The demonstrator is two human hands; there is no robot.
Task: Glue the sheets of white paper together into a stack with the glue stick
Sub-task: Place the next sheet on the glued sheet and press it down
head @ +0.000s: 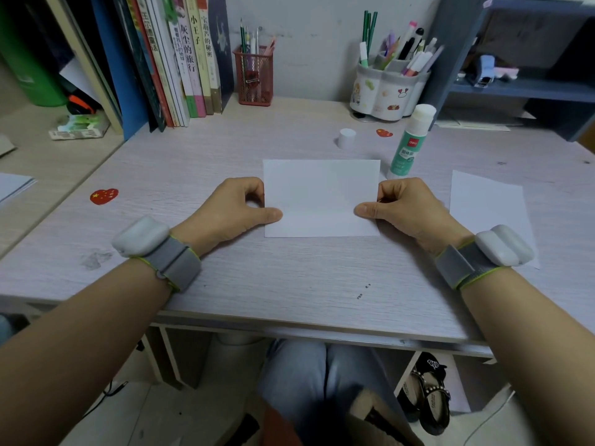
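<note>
A white sheet of paper [322, 194] lies flat in the middle of the desk. My left hand [231, 210] pinches its left edge, thumb on top of the sheet. On the opposite edge my right hand [405, 207] grips it the same way. A green and white glue stick [409, 143] stands upright just behind the sheet's far right corner, its glue end uncovered. Its white cap [347, 138] stands apart, to the left of the stick. Another white sheet [492, 210] lies at the right, partly under my right wrist.
A red mesh pen cup [256, 75] and a white pen holder [386, 88] stand at the back of the desk [257, 284]. Books [180, 59] line the back left. Heart stickers [103, 196] are on the desk. More paper [14, 186] lies on the far-left side surface.
</note>
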